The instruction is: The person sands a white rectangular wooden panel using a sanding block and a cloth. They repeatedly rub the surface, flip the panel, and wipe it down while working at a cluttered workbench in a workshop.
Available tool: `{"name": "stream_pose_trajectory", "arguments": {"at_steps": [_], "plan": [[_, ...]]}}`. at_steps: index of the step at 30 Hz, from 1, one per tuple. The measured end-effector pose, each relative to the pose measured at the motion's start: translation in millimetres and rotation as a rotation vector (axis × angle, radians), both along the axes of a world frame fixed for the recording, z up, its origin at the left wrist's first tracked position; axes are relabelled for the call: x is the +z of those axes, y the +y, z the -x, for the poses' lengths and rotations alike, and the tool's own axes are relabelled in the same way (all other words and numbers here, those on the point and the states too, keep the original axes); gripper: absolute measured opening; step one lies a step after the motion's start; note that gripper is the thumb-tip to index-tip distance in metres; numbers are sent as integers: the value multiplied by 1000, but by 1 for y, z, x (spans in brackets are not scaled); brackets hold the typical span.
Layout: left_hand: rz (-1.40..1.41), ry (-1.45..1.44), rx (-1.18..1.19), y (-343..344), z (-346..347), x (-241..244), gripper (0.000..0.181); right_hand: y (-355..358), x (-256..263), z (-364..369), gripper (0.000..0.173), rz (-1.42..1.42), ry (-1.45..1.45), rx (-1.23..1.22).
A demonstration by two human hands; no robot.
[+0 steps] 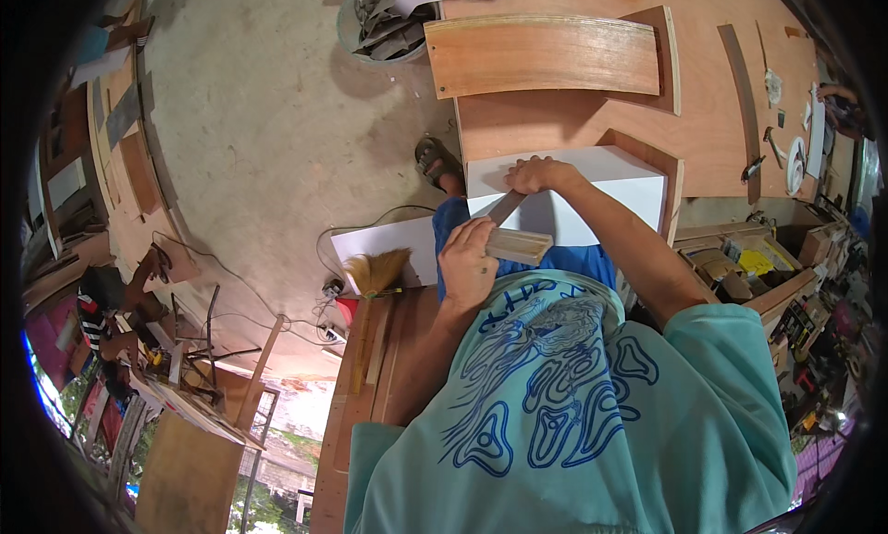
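Note:
A light wooden block (519, 245) is gripped in my left hand (470, 262), just above my lap. From beside this hand a flat brown strip (506, 208) slants up to my right hand (537, 175), whose fingers close over its upper end. What the strip is made of cannot be told. My right hand rests at the upper edge of a white-faced box-like piece (596, 201). Behind that piece's right end stands a plywood panel (676, 187). Part of the strip is hidden by both hands.
A curved plywood piece (541, 55) lies on the plywood worktable (707, 131). A bucket of scraps (385, 27) stands beyond it. A straw broom (378, 270) and a power cord (229, 274) lie to the left. Another person (114, 298) is at far left, and a person's arm (839, 93) shows at far right.

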State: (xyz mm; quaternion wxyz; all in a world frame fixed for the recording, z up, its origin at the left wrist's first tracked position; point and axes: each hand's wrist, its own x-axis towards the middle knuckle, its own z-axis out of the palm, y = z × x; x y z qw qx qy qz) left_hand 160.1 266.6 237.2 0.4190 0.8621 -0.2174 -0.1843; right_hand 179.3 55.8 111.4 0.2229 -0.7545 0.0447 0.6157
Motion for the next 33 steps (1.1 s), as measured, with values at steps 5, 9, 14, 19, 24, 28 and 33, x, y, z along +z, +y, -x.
{"name": "stream_pose_trajectory", "arguments": {"at_steps": [5,9,14,19,24,28,33], "plan": [[-74,-7,-26,-7,5,-1,38,-3,0,4,64,-80,-3,-83],[-103,19,-44,-7,-6,4,38,6,-18,-1,66,-138,-44,-60],[-136,-28,-60,-7,1,6,38,-2,22,-3,64,8,-57,-142],[-172,-38,-102,-15,-1,20,38,-3,1,18,61,-12,-20,-173],[-275,45,-107,-19,-14,7,40,2,-37,19,61,-87,52,-193],[-202,48,-83,-12,-19,2,32,6,-21,15,54,3,9,-240],[-109,133,-31,0,-25,-25,31,5,-12,7,59,75,96,-155]]}}
